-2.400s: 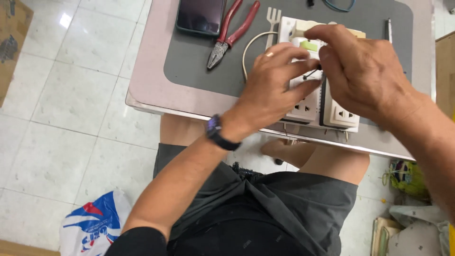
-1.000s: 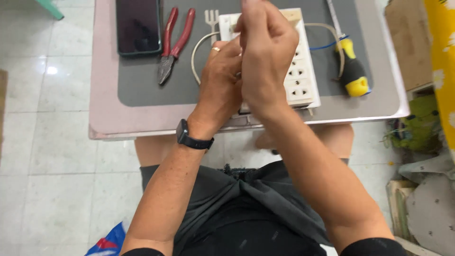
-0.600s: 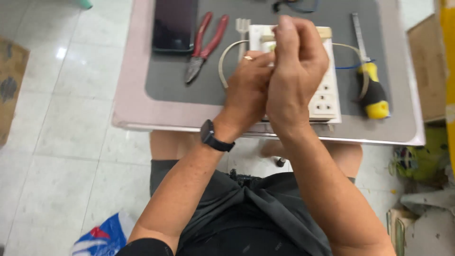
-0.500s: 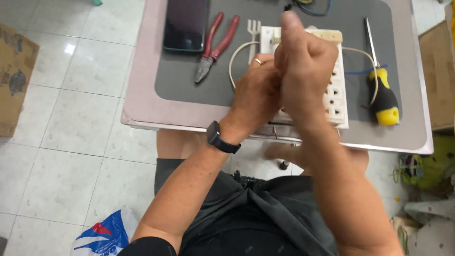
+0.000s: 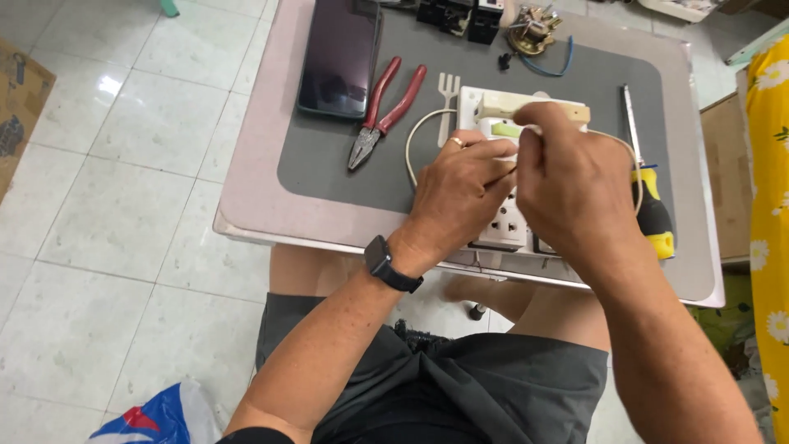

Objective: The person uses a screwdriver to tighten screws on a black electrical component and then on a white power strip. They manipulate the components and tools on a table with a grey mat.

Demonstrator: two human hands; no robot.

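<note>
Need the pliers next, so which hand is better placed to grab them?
Probably the left hand: the red-handled pliers lie on its side of the socket strip, while the right hand sits farther away.

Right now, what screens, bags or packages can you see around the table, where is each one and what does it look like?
Phone: table's far left corner, flat dark rectangle, screen off.
Wristwatch: on the left wrist, small dark screen, black strap.
Plastic bag: floor, bottom left, crumpled blue, white and red.
Cardboard box: floor, far left edge, brown.

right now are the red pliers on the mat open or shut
Open a little: the red pliers lie flat on the grey mat, handles spread apart in a narrow V. Whether the jaw tips touch cannot be told.
</note>
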